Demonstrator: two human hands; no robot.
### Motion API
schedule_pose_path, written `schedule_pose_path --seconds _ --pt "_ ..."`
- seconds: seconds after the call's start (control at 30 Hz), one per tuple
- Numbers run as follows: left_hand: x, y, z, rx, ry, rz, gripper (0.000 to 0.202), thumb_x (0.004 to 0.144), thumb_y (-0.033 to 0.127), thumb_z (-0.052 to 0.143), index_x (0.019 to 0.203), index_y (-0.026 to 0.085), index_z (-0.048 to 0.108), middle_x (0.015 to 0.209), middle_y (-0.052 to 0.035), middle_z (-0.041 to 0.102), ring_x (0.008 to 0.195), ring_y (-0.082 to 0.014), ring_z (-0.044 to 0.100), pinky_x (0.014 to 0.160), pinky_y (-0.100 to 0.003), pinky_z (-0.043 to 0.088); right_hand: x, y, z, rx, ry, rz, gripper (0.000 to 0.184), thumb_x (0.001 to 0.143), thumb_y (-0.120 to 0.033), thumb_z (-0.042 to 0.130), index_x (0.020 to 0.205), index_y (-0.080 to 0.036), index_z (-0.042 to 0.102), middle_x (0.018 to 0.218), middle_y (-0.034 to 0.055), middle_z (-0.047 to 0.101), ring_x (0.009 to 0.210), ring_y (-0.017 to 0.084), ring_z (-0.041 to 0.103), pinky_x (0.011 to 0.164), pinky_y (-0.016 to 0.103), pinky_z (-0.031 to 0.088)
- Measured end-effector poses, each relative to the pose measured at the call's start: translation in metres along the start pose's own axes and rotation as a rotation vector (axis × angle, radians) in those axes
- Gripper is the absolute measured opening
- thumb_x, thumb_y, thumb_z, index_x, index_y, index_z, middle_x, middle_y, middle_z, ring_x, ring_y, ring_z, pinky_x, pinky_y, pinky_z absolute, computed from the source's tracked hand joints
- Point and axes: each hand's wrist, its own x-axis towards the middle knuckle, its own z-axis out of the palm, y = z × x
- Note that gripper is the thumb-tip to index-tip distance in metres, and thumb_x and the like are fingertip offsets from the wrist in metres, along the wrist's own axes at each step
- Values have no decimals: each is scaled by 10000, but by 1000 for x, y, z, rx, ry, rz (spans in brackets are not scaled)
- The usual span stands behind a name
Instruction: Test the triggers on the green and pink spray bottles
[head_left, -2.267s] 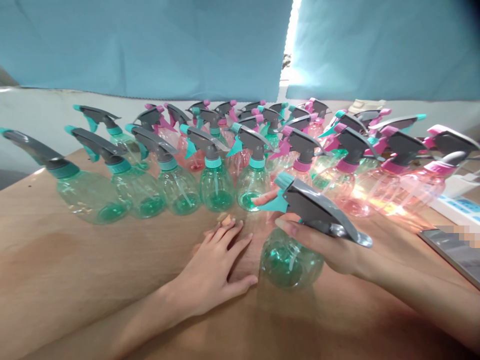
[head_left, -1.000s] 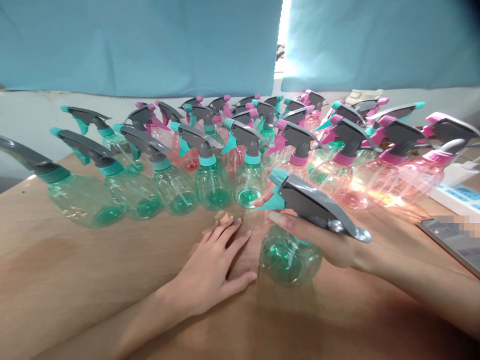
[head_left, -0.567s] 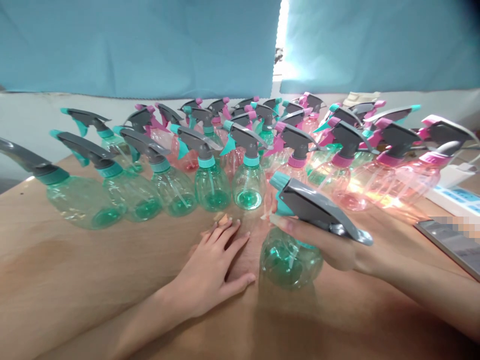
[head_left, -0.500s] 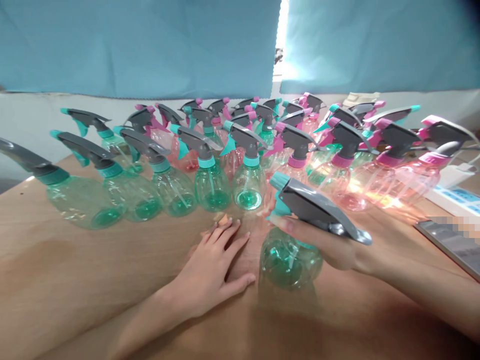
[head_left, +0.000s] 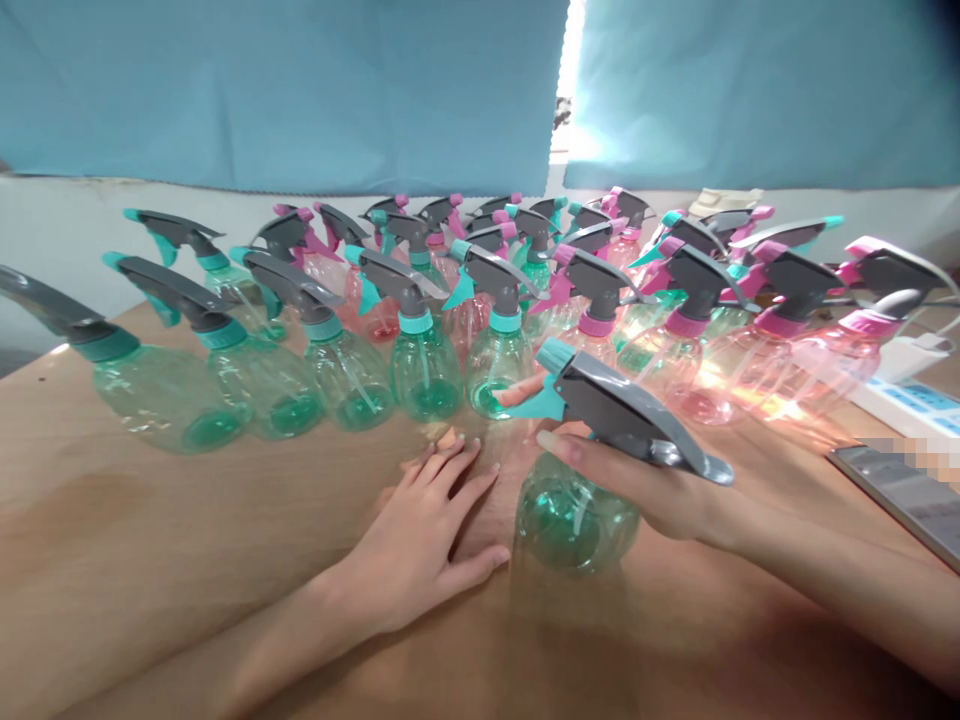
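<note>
The only view, worn on the head, looks forward and down from above the near side of the table, close over it, facing blue curtains beyond it.

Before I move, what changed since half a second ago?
The turquoise plastic trigger has swung forward from the gray sprayer head, the right index finger extending with it. The right hand still grips the rounded translucent green bottle; the left hand stays palm down on the wooden table.

Spray bottles stand in rows on desk. Before them: single bottle in right hand, left hand to its left. Phone lies far right.
</note>
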Motion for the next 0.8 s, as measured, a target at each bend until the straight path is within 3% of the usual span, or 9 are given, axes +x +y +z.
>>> schedule_pose_path --seconds 0.17,0.47,0.6,0.7,0.8 --pt "1 1 -1 24 -18 6 654 915 535 562 1446 169 449 1507 -163 402 1403 -394 296 1067 -593 330 -2 2 -1 -63 17 13 116 900 -270 559 848 -240 659 981 35 727 745 156 674 716 318 579" --pt "0 2 -1 12 -13 -3 641 921 538 551 1448 190 445 1504 -141 413 1407 -378 297 1076 -578 330 -3 8 0 -76 86 -21 179 882 -332 597 728 -240 609 752 5 646 580 129 560 556 272 515" --pt "0 2 -1 14 -19 -9 640 917 534 556 1445 189 450 1499 -144 420 1403 -378 308 1078 -581 327 -2 7 1 -77 91 -37 91 873 -309 590 887 -253 660 769 7 657 597 141 582 561 281 528" --pt "0 1 -1 17 -11 -4 633 919 533 557 1440 187 457 1505 -146 410 1404 -379 305 1081 -579 323 -2 7 0 -72 98 -14 275 865 -302 594 1134 -270 636 752 -1 643 589 146 582 537 275 517" --pt "0 1 -1 21 -7 -3 631 920 539 552 1438 190 459 1506 -147 410 1403 -381 306 1078 -582 325 -3 7 0 -75 109 -11 346 865 -323 604 1208 -275 603 733 -10 617 545 136 553 484 261 479"
